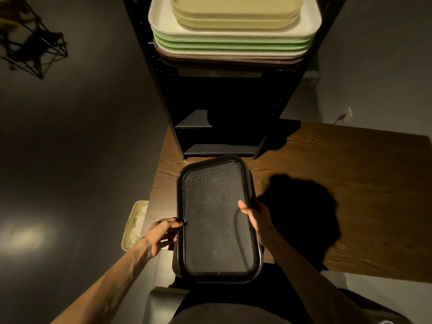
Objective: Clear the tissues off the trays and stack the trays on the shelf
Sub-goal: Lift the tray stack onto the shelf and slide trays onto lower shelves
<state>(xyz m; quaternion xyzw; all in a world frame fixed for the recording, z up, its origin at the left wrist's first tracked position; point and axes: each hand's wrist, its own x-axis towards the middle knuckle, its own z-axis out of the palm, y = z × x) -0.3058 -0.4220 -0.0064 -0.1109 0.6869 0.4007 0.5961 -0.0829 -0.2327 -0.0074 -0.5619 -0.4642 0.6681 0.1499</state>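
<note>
Both hands (pixel 163 232) (pixel 253 218) gripping black tray (pixel 217 220)

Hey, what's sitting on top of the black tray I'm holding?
Nothing lies on the black tray: its textured surface shows no tissues. Only the right hand thumb overlaps its rim; what's underneath is hidden.

Dim room; dark glossy floor (pixel 77 136); wooden table (pixel 350 183); wire-frame stand (pixel 35 47) far left.

A dark wooden worktop (pixel 350 206) fills the right side, a glossy dark floor (pixel 70 148) spreads left, and a black wire-frame stand (pixel 35 47) sits top left.
</note>
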